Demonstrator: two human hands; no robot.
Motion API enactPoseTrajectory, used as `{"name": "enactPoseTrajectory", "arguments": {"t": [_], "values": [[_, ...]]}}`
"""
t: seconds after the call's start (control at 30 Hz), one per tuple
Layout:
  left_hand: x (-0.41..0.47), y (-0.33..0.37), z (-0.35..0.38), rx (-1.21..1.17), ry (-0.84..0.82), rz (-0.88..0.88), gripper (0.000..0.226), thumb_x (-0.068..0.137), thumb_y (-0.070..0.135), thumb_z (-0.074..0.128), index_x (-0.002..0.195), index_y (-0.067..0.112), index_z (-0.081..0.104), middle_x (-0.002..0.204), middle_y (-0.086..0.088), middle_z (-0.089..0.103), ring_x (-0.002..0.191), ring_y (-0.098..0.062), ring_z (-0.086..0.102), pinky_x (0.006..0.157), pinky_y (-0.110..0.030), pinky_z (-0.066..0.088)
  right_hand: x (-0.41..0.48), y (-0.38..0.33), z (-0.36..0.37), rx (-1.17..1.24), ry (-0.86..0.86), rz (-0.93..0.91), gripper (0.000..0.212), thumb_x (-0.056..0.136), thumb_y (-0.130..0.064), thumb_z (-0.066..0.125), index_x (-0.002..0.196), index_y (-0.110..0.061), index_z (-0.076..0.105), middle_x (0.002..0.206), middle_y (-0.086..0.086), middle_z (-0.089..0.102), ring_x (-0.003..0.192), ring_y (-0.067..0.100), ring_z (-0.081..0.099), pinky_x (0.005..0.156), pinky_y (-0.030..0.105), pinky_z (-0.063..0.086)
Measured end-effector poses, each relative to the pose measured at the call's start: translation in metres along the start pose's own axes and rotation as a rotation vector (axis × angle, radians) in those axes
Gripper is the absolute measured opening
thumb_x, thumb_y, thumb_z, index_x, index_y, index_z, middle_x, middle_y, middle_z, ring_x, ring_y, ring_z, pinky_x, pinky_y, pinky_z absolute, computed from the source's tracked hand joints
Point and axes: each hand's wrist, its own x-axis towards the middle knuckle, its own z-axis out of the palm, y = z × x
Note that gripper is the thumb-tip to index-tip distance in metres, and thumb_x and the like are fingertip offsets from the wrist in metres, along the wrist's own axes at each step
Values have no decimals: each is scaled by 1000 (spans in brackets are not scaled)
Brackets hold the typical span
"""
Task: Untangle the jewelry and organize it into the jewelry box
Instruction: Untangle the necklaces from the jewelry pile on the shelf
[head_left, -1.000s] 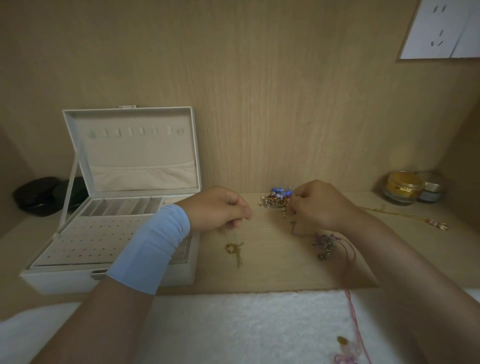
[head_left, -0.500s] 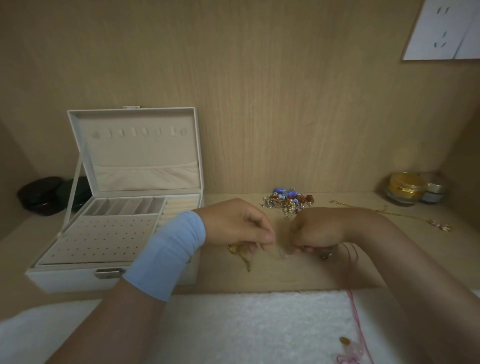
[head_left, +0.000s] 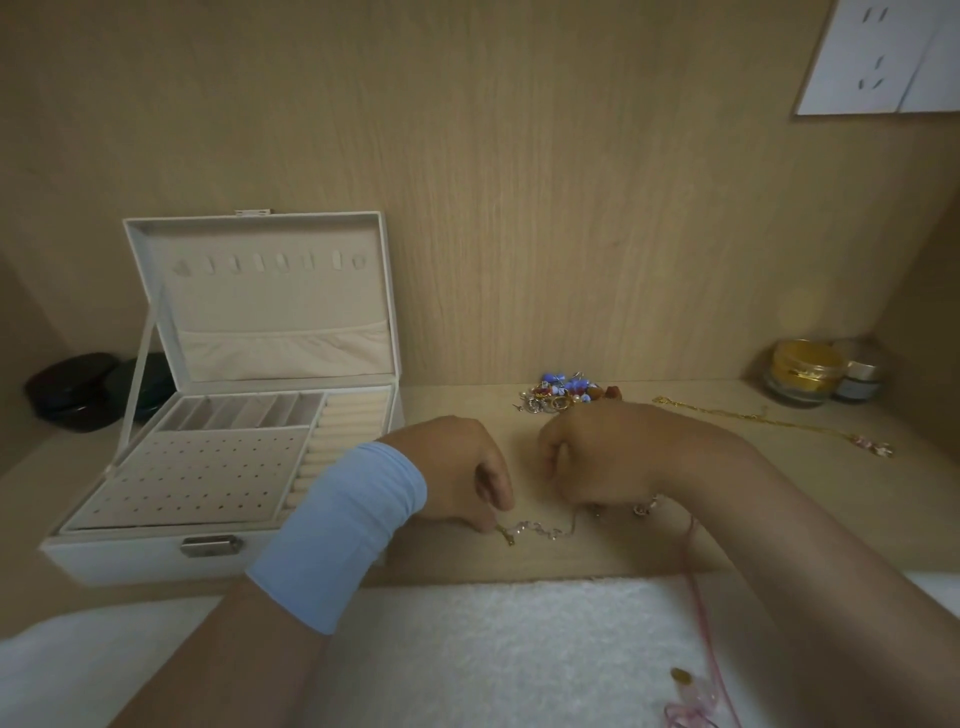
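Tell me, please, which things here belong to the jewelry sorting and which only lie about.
Job: jewelry box; thin chain held by left hand and right hand; bead heap; gold necklace; pink cord.
Lying about: gold-lidded jar; black cases; towel; socket.

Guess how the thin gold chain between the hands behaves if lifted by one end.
Probably floppy: the thin gold chain lies in loose waves between the left hand and right hand. Likely very light; mere pinches hold it. Its gold charm might snag.
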Motion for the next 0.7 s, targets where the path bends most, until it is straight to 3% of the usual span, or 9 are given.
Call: {"name": "enactPoseTrajectory", "arguments": {"t": [0.13,0.27,0.33,0.43,0.53,0.63,0.7], "values": [[2,0,3,84,39,6,12,70,31,82,81,31,78,82,11,68,80,-5,62,76,-21,49,8,-10,17,211,-78,-140,10,79,-23,76,88,-27,74,61,-16,66,58,-2,61,63,19,49],[2,-4,5,75,4,15,3,76,30,77,79,30,76,87,9,67,82,-8,61,81,-26,51,15,-5,26,322,-66,-191,13,76,-18,81,88,-22,77,72,-4,74,60,8,67,65,22,53],[1,-3,2,53,11,26,5,81,26,73,77,30,73,88,8,66,82,-7,60,80,-26,50,16,-4,26,381,-71,-198,14,76,-17,83,89,-22,78,71,-6,73,58,4,64,62,20,52],[-2,-5,-8,-42,72,24,10,87,25,67,78,29,69,82,11,65,78,-6,61,75,-21,49,17,-2,28,429,-74,-213,16,77,-21,83,93,-24,79,72,-12,71,60,-3,59,64,16,49],[-6,-10,-16,-161,108,40,9,90,24,65,84,28,70,85,9,70,84,-10,66,83,-30,54,20,0,28,523,-46,-252,9,84,-22,79,93,-21,79,85,-3,76,73,-1,61,76,21,50],[-10,-16,-20,-324,105,72,9,93,20,63,87,25,67,85,9,74,85,-8,67,90,-34,52,21,2,25,621,-17,-246,6,89,-21,73,84,-22,75,68,-8,68,63,-1,52,63,16,42],[-12,-18,-22,-423,108,114,8,94,15,61,88,19,66,85,6,75,84,-10,67,89,-34,51,22,3,24,679,26,-235,11,92,-19,69,83,-25,71,72,-7,62,67,4,51,66,20,42]]}}
